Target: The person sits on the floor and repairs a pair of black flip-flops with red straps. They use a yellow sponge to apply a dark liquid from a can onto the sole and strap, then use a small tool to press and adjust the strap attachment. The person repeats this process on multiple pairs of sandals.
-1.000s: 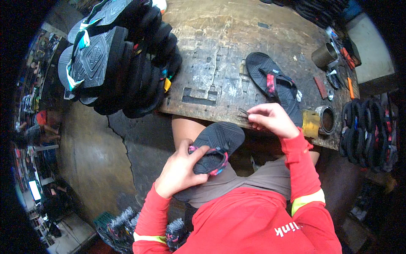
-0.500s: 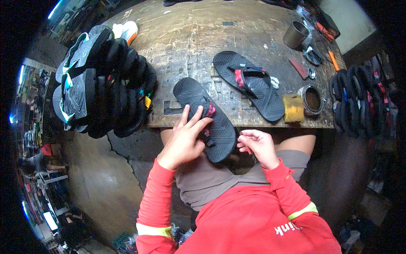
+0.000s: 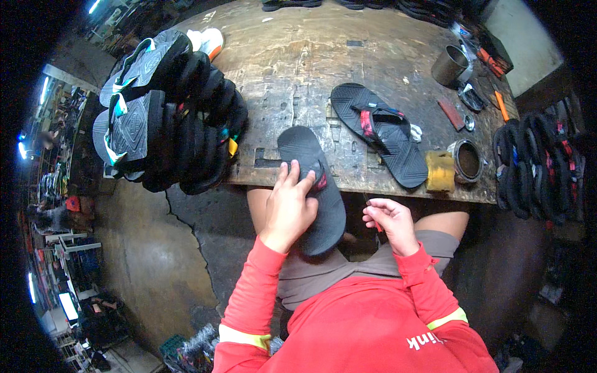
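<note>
A black flip-flop (image 3: 330, 210) with a ridged sole and a pink-and-black strap lies across the table's front edge, its near end over my lap. My left hand (image 3: 290, 210) holds it at the strap, fingers spread over the footbed. To its right my right hand (image 3: 391, 221) is closed in a pinch, apart from the flip-flop. A small red thing (image 3: 379, 227) shows under those fingers, its kind too small to tell. A second matching flip-flop (image 3: 398, 149) lies on the table farther right, sole down.
Stacked black sandals (image 3: 140, 124) stand at the table's left; more sandals (image 3: 538, 161) hang beyond the right edge. On the wooden table (image 3: 292, 68) are a yellow block (image 3: 440, 172), an open tin (image 3: 466, 163), a metal cup (image 3: 449, 66), a red bar (image 3: 451, 114) and an orange-handled tool (image 3: 501, 105).
The flip-flop under my left hand has tilted, its footbed now showing less pattern. My right hand has drawn slightly away from its edge. The whole view has shifted a little.
</note>
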Demonstrator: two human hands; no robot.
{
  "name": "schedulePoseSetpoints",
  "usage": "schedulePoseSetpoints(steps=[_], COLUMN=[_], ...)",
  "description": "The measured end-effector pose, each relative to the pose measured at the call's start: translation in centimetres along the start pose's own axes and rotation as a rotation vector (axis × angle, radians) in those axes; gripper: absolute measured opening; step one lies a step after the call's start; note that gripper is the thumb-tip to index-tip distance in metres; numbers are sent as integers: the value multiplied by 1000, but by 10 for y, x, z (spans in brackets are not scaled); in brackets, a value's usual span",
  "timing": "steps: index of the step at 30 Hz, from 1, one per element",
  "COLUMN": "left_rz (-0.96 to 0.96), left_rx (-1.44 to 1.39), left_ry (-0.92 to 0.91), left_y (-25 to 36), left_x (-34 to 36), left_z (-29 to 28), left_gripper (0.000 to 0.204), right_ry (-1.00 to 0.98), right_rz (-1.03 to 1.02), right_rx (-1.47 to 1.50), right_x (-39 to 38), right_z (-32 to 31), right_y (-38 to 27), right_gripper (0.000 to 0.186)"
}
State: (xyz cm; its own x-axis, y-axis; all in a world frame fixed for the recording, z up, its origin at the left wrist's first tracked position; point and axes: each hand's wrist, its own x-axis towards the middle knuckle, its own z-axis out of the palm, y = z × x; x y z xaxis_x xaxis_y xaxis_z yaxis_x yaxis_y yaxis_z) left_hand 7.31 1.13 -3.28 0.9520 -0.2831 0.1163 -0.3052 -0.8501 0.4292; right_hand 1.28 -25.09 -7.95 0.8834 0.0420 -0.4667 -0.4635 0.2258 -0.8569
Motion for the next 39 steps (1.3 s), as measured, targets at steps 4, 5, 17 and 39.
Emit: schedulePoseSetpoints(steps=[4, 5, 17, 39], left_rz=[-35, -27, 4, 191], left_rx=[-136, -168, -311, -127], left_ry=[-175, -180, -302, 282], left_y=[9, 12, 15, 4], left_x=[-26, -33, -62, 41], left_z=[-32, -38, -45, -19], left_gripper=[50, 47, 44, 24], right_ry=[18, 25, -83, 85], right_rz=[-7, 10, 93, -352], right_rx=[-72, -79, 45, 64], right_x=[2, 3, 21, -26], right_z=[5, 8, 45, -24], right_y=[-1, -3, -11, 1], right_gripper=[28, 28, 27, 25])
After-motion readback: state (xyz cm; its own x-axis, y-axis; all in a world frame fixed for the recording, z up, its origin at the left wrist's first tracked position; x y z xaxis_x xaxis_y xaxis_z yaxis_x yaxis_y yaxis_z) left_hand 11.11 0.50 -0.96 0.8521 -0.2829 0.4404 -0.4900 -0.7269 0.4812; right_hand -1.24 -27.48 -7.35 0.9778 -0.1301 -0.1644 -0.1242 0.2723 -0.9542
